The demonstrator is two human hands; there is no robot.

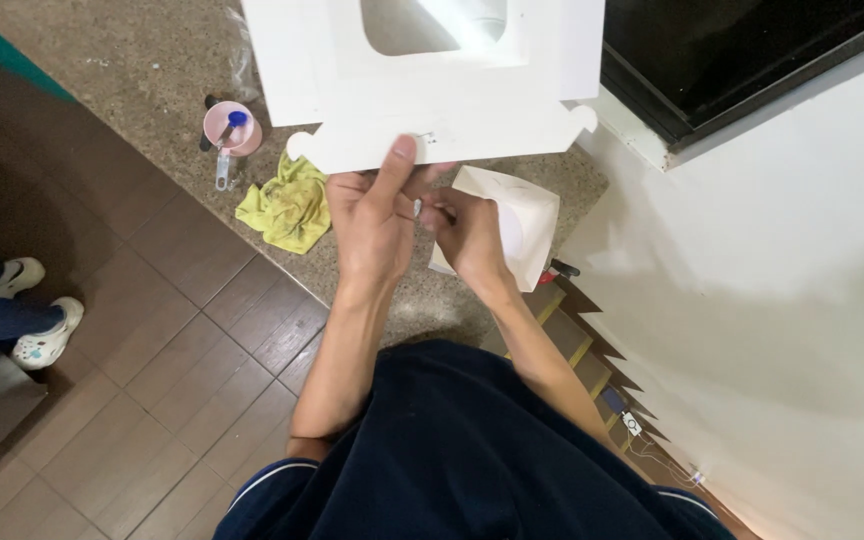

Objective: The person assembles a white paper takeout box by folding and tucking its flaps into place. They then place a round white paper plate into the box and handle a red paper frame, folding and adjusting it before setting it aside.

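White cardboard box blank (pixel 432 80) with a window cutout is held flat above the speckled tabletop (pixel 152 60), its lower edge pinched by the left hand (pixel 377 215), thumb on top. Right hand (pixel 467 235) sits just beside it, fingers closed on something small, unclear what. Yellow cloth (pixel 287 205) and pink cup (pixel 230 125) lie left of the hands.

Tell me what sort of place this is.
Probably a home kitchen or small workroom: a speckled stone counter against a white wall, brown floor tiles, a yellow rag and pink cup. Both hands hold flat white cardboard.
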